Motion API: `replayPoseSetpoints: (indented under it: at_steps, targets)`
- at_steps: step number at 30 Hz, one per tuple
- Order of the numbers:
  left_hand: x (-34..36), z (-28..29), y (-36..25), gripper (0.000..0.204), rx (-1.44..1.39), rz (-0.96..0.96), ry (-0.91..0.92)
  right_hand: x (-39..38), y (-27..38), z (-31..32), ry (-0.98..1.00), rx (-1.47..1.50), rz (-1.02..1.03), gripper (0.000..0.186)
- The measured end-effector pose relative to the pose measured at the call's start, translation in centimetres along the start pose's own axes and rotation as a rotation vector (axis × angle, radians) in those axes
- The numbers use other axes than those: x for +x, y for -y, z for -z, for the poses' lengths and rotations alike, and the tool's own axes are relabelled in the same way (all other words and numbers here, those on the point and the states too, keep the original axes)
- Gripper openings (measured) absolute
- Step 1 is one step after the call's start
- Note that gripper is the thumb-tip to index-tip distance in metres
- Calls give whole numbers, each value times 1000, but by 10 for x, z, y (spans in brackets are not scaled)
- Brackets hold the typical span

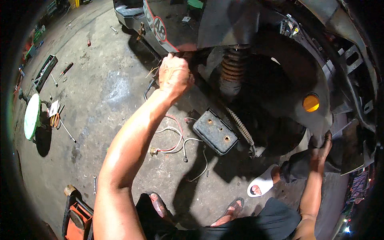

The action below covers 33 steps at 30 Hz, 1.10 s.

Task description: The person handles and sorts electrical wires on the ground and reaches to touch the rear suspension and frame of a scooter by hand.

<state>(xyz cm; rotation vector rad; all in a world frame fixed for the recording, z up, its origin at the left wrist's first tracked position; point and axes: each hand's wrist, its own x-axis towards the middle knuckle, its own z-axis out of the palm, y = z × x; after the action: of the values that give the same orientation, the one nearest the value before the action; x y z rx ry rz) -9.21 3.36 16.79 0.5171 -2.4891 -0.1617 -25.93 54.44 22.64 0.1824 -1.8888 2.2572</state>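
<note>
The outstretched left hand [175, 75] is clenched (on what, I cannot tell), the right hand [321, 147] gripping a dark panel [319, 125]

The grey curved fender panel [320, 122] stands at the right of the view, its narrow lower end pointing down and a round orange reflector [311, 103] seated in place. The dark, glossy body panel [180, 26] at upper centre bears a red-edged decal [160, 33].
</note>
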Motion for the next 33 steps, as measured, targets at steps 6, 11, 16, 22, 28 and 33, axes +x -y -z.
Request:
replayPoseSetpoints:
  at_steps: [6,11,16,22,28,33]
  targets:
    - [0,-1,-18,11,92,-201,68,4,-6,19,-26,-115,80,44]
    - [37,-3,-51,20,-102,-15,276,11,-12,33,-55,-252,172,39]
    - [42,-36,-35,26,-219,-220,201,-13,4,-6,-168,76,-95,37]
    - [73,-103,17,31,-900,-94,316,-11,2,-4,-155,89,-80,37]
    - [70,-68,-23,38,-364,-264,257,-24,22,32,162,-1569,885,50]
    - [82,-112,35,32,-1110,-9,266,-34,22,13,103,-1461,796,57]
